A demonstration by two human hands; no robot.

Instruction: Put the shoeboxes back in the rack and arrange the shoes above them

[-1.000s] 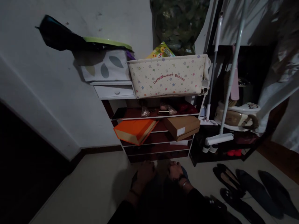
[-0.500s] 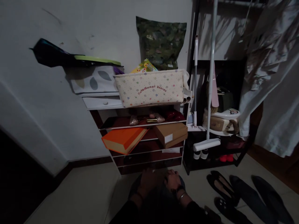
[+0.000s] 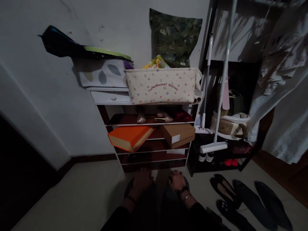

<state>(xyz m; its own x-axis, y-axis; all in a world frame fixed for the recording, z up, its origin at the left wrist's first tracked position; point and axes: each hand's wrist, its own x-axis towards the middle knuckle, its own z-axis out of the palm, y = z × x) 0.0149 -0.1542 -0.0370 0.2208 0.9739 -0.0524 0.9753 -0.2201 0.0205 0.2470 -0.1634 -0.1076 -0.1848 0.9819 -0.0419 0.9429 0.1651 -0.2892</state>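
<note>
Here, two hands are seen at the bottom middle of the frame, each laid over a bent knee. The left hand (image 3: 143, 179) and the right hand (image 3: 176, 180) are likely put there for a rest or for balance. No thing is seen in them, but the palms are turned down, so whether they are open or closed cannot be told.

Just past them, in the middle of the frame, a shoe rack (image 3: 156, 157) is seen. An orange box (image 3: 131, 134) is set aslant at its left and a brown box (image 3: 180, 131) at its right; both are stuck out past the shelf edge, maybe because they are too long to be fitted in. A cloth basket (image 3: 163, 93) is put on top, perhaps since more room is found there.

The low shelves are lost in the dark. What is kept inside the boxes is hidden. The left hand is blurred into shadow, and the black shoes (image 3: 226, 192) at the lower right are partly cut off by the frame.
</note>
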